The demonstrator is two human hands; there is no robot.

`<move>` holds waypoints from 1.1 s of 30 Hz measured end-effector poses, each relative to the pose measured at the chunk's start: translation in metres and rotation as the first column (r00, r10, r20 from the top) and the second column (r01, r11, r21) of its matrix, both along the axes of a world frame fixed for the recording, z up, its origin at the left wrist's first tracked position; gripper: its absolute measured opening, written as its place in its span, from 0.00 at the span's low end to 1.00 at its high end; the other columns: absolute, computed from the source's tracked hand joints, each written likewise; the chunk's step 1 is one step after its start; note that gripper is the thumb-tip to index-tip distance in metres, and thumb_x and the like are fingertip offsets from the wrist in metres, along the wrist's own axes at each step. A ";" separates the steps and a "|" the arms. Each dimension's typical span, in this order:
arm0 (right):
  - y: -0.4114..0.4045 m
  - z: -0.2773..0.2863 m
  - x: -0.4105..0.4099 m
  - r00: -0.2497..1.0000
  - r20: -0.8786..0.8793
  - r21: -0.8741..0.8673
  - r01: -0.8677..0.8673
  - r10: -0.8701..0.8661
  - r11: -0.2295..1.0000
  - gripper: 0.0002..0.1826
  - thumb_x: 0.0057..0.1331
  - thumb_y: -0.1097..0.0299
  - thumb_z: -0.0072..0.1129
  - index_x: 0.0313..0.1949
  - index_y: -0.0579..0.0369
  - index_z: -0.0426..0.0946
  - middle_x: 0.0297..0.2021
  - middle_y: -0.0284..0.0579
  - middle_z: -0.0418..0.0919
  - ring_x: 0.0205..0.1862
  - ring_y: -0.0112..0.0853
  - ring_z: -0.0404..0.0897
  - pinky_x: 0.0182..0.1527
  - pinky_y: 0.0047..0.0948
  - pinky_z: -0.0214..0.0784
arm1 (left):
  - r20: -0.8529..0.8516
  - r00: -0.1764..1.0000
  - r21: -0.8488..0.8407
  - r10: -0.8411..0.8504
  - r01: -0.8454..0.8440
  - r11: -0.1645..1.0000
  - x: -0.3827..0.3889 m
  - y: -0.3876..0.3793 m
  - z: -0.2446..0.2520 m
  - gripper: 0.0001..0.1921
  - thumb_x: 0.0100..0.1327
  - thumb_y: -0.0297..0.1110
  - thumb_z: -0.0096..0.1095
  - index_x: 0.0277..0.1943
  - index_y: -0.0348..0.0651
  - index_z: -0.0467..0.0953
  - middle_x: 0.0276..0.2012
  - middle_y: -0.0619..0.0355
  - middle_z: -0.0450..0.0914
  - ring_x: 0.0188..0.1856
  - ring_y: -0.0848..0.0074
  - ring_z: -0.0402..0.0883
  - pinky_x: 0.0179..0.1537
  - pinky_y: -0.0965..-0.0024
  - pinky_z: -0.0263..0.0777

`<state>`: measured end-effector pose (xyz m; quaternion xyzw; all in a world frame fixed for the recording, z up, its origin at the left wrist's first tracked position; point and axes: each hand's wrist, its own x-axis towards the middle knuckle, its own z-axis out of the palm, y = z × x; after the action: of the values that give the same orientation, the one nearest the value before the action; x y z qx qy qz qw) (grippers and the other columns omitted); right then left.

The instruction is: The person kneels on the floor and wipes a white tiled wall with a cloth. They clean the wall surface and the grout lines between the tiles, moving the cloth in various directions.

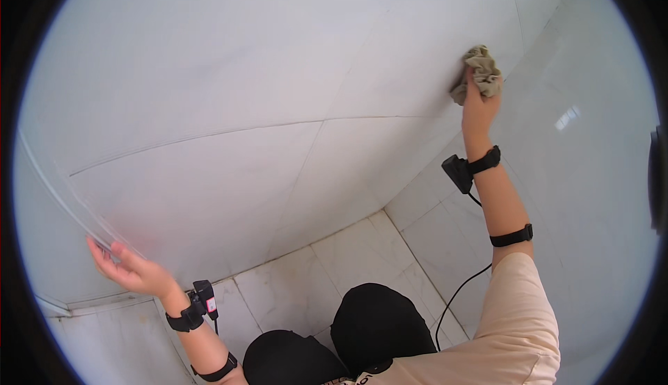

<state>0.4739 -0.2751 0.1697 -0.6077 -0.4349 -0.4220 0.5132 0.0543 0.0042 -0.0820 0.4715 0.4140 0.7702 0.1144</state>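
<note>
A crumpled olive-grey cloth [486,69] is in my right hand [480,98], up against the white tiled wall [250,72] near the corner at upper right. Part of the hand is hidden by the cloth's folds. At lower left, my left hand [130,270] has its fingers around the edge of a clear glass panel [65,202], with the thumb on one side and the fingers on the other. Both forearms wear black straps, and a small black device with a cable sits at each wrist.
Another glossy tiled wall [584,187] stands on the right and meets the first at a corner. Marbled floor tiles [292,280] lie below, with brownish marks along the joint. My black-clad knees [383,322] are at the bottom. A dark object [655,181] shows at the right rim.
</note>
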 end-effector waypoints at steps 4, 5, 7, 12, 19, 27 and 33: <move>0.025 -0.068 -0.032 0.873 0.488 -0.147 0.088 -0.006 0.985 0.19 0.54 0.79 0.62 0.47 0.53 0.76 0.40 0.42 0.75 0.44 0.36 0.73 0.50 0.34 0.67 | 0.074 0.997 -0.054 -0.008 0.012 0.998 -0.001 0.000 0.005 0.20 0.75 0.36 0.45 0.64 0.34 0.68 0.61 0.49 0.69 0.57 0.67 0.70 0.58 0.65 0.65; 0.027 -0.092 -0.039 0.886 0.458 -0.245 0.050 0.070 0.968 0.21 0.51 0.80 0.61 0.46 0.53 0.77 0.42 0.44 0.74 0.47 0.40 0.72 0.53 0.36 0.65 | 0.105 0.994 -0.074 -0.019 0.027 0.997 0.000 0.000 0.005 0.20 0.75 0.35 0.44 0.64 0.34 0.68 0.61 0.49 0.69 0.57 0.67 0.70 0.58 0.65 0.66; 0.024 -0.110 -0.041 0.924 0.362 -0.301 -0.009 0.123 0.954 0.23 0.48 0.82 0.59 0.46 0.52 0.78 0.44 0.46 0.74 0.49 0.44 0.71 0.55 0.37 0.64 | 0.134 0.990 -0.047 -0.045 0.052 0.998 -0.002 0.001 0.008 0.19 0.74 0.32 0.43 0.63 0.33 0.68 0.61 0.48 0.69 0.59 0.67 0.71 0.59 0.66 0.66; -0.003 -0.065 -0.002 0.961 0.275 -0.119 -0.003 0.036 0.993 0.22 0.52 0.85 0.58 0.49 0.57 0.75 0.48 0.50 0.72 0.51 0.43 0.72 0.56 0.36 0.64 | 0.029 0.999 -0.047 0.040 -0.039 0.998 0.000 -0.004 0.009 0.19 0.75 0.32 0.42 0.63 0.31 0.68 0.60 0.46 0.69 0.62 0.63 0.70 0.62 0.65 0.65; -0.017 0.098 0.053 0.979 0.200 0.033 0.030 -0.036 0.999 0.20 0.56 0.81 0.61 0.50 0.58 0.74 0.48 0.47 0.73 0.51 0.39 0.73 0.55 0.32 0.64 | -0.441 0.876 -0.257 -0.193 0.083 0.963 -0.009 -0.036 -0.011 0.34 0.69 0.35 0.57 0.73 0.38 0.51 0.67 0.42 0.56 0.62 0.53 0.67 0.62 0.55 0.63; 0.013 0.171 0.012 0.984 0.169 0.083 -0.063 0.049 0.995 0.20 0.50 0.76 0.68 0.44 0.51 0.78 0.44 0.43 0.75 0.47 0.42 0.72 0.53 0.38 0.63 | -0.347 0.660 -0.792 -0.666 0.173 0.585 -0.111 -0.042 0.158 0.32 0.69 0.36 0.57 0.70 0.31 0.56 0.68 0.40 0.63 0.67 0.58 0.65 0.67 0.64 0.57; 0.006 0.194 0.022 0.903 -0.429 0.386 0.218 -0.034 0.896 0.18 0.57 0.73 0.62 0.48 0.57 0.73 0.47 0.50 0.71 0.47 0.44 0.71 0.53 0.41 0.62 | -0.204 0.698 -0.712 -0.686 0.375 0.594 -0.036 -0.052 0.316 0.34 0.70 0.41 0.56 0.70 0.29 0.55 0.68 0.40 0.61 0.68 0.58 0.64 0.67 0.62 0.57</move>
<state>0.4960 -0.2692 0.3633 -0.5837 -0.1732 -0.4020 0.6839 0.0184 -0.0480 0.2337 0.6780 0.4913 0.3803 0.3930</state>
